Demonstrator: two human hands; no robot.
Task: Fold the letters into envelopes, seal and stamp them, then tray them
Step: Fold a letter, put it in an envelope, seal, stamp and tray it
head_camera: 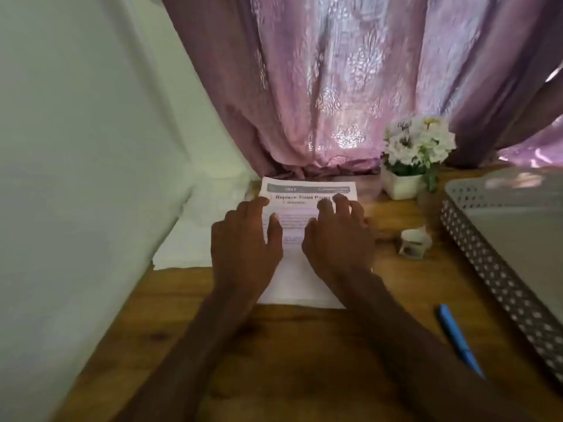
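Two bare forearms run from the near edge toward the far middle of the scene; no sleeve, cuff, watch or bracelet shows on either; the left hand [245, 236] and the right hand [338, 236] are bare too, with no ring or glove in sight; the fingernails look short and unpainted, though blur hides finer detail.

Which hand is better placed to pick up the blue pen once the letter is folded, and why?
The right hand, probably. The blue pen lies on the table to the right of the letter, on that hand's side; the left hand would have to cross over.
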